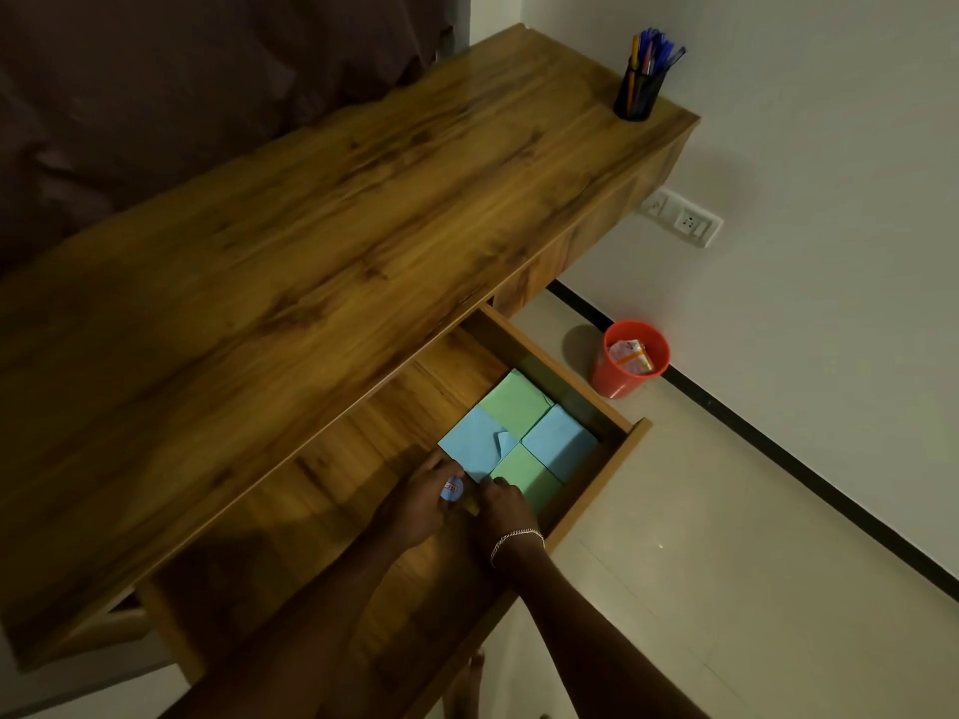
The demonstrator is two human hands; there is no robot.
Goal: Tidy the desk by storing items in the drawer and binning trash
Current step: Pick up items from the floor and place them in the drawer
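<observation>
The wooden drawer stands pulled out from under the desk. In its right end lie blue and green paper pads, packed side by side. Both my hands are inside the drawer, just left of the pads. My left hand holds a small round item with a blue and white label. My right hand, with a silver bracelet on the wrist, touches the near edge of a green pad with curled fingers; what it holds, if anything, is hidden.
A black mesh pen holder full of pens stands at the desk's far right corner. A red bin with wrappers inside sits on the floor by the wall. A wall socket is beyond the desk. Dark curtain hangs behind.
</observation>
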